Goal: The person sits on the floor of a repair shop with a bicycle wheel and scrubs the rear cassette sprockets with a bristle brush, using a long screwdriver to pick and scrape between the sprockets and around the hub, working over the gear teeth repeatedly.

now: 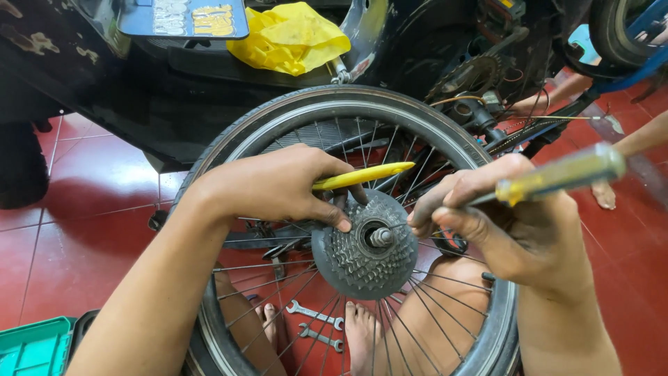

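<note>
A spoked bicycle wheel with a black tyre stands upright in front of me. At its hub sits a grey stack of sprockets around a metal axle end. My left hand grips a flat yellow lever and its thumb rests on the sprockets' upper left edge. My right hand holds a screwdriver with a clear yellow handle, its thin shaft pointing toward the axle.
Two spanners lie on the red tile floor behind the spokes, near my bare feet. A dark vehicle body with a yellow cloth fills the top. A green crate sits bottom left. Another person's arm and foot show at right.
</note>
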